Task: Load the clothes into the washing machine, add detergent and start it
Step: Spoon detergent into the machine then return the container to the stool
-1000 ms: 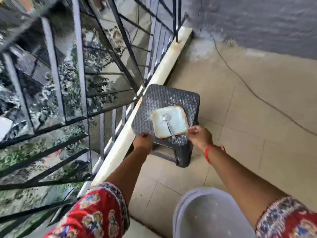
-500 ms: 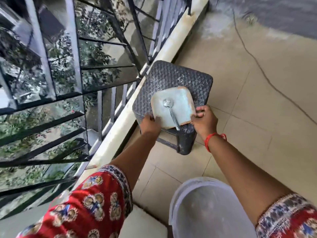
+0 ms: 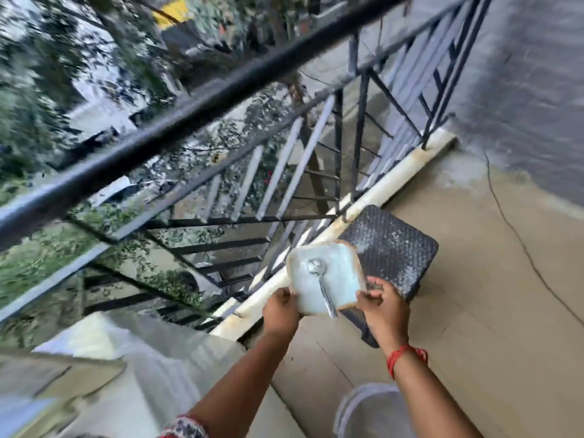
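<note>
I hold a square open box of pale detergent powder (image 3: 335, 273) in both hands, lifted clear of the dark woven stool (image 3: 395, 248). A metal spoon (image 3: 322, 286) lies in the powder with its handle pointing toward me. My left hand (image 3: 281, 309) grips the box's near left corner. My right hand (image 3: 380, 303) grips its near right corner; a red thread is tied round that wrist. The pale top of the washing machine (image 3: 132, 374) fills the lower left, blurred. No clothes are in view.
A black metal balcony railing (image 3: 196, 109) runs diagonally across the left and top, on a pale kerb (image 3: 379, 188). A white round bucket (image 3: 369, 412) stands on the tiled floor near my feet. A grey wall (image 3: 521, 90) closes the right.
Both hands closed on the box and lifted it off the stool, up and to the left. My head turned left, bringing the washing machine top into view.
</note>
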